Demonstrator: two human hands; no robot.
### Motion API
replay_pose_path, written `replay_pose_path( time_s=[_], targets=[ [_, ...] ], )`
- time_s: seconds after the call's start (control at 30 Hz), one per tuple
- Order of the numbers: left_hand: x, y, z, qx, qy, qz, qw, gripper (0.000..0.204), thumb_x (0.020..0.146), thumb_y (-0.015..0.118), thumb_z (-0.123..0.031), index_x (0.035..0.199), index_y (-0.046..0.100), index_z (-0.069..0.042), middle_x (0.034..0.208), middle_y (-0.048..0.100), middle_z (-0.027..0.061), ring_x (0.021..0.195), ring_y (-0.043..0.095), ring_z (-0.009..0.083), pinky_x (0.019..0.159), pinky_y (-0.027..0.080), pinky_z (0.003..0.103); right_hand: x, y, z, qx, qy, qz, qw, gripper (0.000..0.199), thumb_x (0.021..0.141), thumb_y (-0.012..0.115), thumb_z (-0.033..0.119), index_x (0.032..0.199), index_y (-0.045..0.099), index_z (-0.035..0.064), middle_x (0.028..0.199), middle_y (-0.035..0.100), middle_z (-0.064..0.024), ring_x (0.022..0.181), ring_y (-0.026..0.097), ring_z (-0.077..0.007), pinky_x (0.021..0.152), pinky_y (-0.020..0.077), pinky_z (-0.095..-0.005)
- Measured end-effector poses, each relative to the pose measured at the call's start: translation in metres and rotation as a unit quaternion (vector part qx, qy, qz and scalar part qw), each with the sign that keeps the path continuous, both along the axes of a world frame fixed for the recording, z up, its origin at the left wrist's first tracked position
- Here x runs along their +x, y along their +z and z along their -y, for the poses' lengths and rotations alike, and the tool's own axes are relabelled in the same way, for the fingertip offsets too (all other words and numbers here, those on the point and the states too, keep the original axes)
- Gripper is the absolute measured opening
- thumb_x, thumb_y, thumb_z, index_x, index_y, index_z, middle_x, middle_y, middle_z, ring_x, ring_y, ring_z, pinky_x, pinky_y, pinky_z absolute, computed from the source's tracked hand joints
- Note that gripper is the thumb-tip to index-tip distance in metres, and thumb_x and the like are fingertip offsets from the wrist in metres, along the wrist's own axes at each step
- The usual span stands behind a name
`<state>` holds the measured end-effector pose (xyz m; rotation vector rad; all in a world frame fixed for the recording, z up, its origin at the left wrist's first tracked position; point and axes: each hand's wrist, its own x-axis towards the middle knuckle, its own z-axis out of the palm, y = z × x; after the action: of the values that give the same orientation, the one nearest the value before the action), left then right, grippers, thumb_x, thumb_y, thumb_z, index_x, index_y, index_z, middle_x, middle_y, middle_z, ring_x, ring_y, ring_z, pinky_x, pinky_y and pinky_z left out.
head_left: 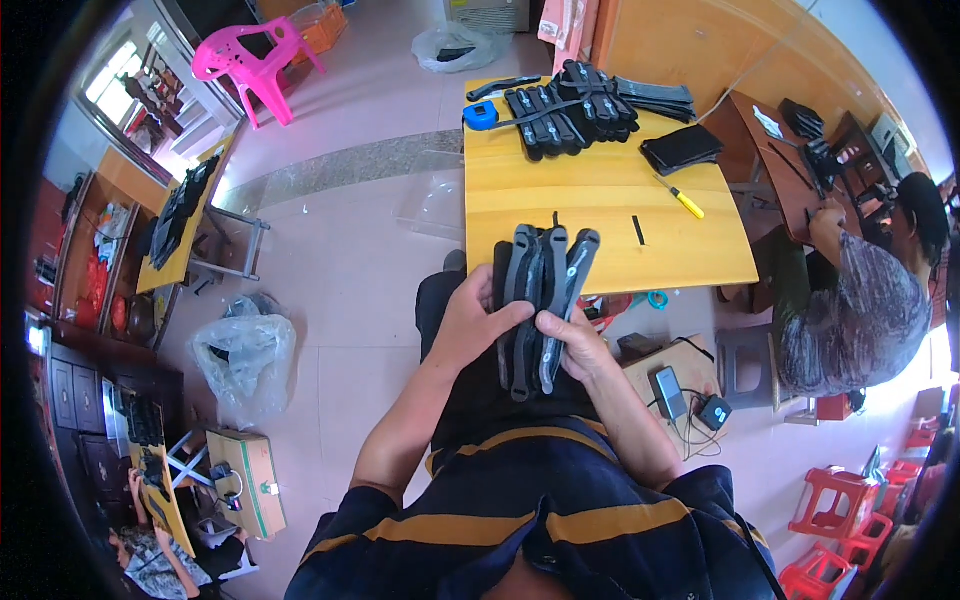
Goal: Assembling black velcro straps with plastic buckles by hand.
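Over my lap, near the front edge of a yellow table (pixel 600 190), I hold a bundle of long black padded strips (pixel 536 300) with both hands. My left hand (pixel 472 318) wraps its left side, thumb across the front. My right hand (pixel 580 345) grips the lower right side, thumb also in front. The strips stand roughly upright, their upper ends fanned slightly apart. On the table lie a tied pile of similar black strips (pixel 545 122), a blue tape measure (pixel 480 116), a stack of black flat pieces (pixel 682 149), a yellow-handled screwdriver (pixel 686 202) and a short black strip (pixel 640 231).
At the right a person (pixel 860 310) sits by a brown sewing table (pixel 770 160). A cardboard box (pixel 680 385) with a power adapter is by my right side. Clear plastic bags (pixel 245 360) and a pink chair (pixel 258 60) stand left. Another person (pixel 160 560) works lower left.
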<state>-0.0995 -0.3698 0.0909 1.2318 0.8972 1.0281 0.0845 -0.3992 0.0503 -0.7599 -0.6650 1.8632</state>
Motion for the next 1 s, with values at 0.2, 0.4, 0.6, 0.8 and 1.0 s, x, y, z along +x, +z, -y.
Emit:
replay_pose_path(
  time_s=[0.2,0.4,0.6,0.8,1.0],
  targets=[
    [-0.005,-0.007,0.022,-0.005,0.017,-0.024,1.000,0.042,0.083,0.079,-0.015,0.116,0.058,0.002,0.103,0.067,0.0059,0.093,0.064,0.0111,0.084,0.052,0.026,-0.007,-0.011,0.012,0.006,-0.010,0.014,1.000,0.060,0.078,0.087,0.022,0.127,0.059,0.0031,0.118,0.067,-0.0063,0.111,0.061,-0.0181,0.102,0.0438,-0.0362],
    [0.001,0.001,0.027,0.025,0.023,0.006,0.999,0.036,0.084,0.078,-0.015,0.110,0.062,0.002,0.096,0.068,0.0037,0.086,0.063,0.0075,0.078,0.052,0.022,-0.004,0.011,0.015,0.044,-0.013,0.021,0.999,0.052,0.079,0.082,0.014,0.125,0.060,0.0023,0.113,0.067,-0.0053,0.105,0.062,-0.0165,0.099,0.0464,-0.0353],
    [0.002,0.000,0.027,0.042,0.028,0.024,0.998,0.039,0.084,0.080,-0.016,0.113,0.061,0.002,0.098,0.067,0.0034,0.087,0.063,0.0078,0.079,0.052,0.023,-0.006,0.014,0.014,0.069,-0.051,0.032,0.996,0.052,0.080,0.079,0.013,0.126,0.058,0.0022,0.114,0.066,-0.0057,0.105,0.062,-0.0165,0.098,0.0475,-0.0351],
    [-0.002,0.017,0.027,0.033,-0.040,0.078,0.996,0.046,0.086,0.081,-0.019,0.120,0.057,0.001,0.108,0.065,0.0049,0.097,0.062,0.0090,0.085,0.050,0.023,0.009,0.014,0.007,0.054,-0.025,0.007,0.998,0.063,0.074,0.083,0.014,0.130,0.055,0.0013,0.114,0.065,-0.0061,0.105,0.063,-0.0172,0.098,0.0487,-0.0346],
    [-0.010,0.020,0.029,0.040,-0.072,0.061,0.995,0.049,0.088,0.078,-0.017,0.128,0.055,0.001,0.112,0.063,0.0043,0.103,0.061,0.0113,0.089,0.050,0.028,0.017,0.022,0.007,0.176,-0.029,0.073,0.981,0.071,0.068,0.089,0.010,0.129,0.054,0.0021,0.119,0.065,-0.0062,0.110,0.061,-0.0179,0.100,0.0478,-0.0350]
  ],
)
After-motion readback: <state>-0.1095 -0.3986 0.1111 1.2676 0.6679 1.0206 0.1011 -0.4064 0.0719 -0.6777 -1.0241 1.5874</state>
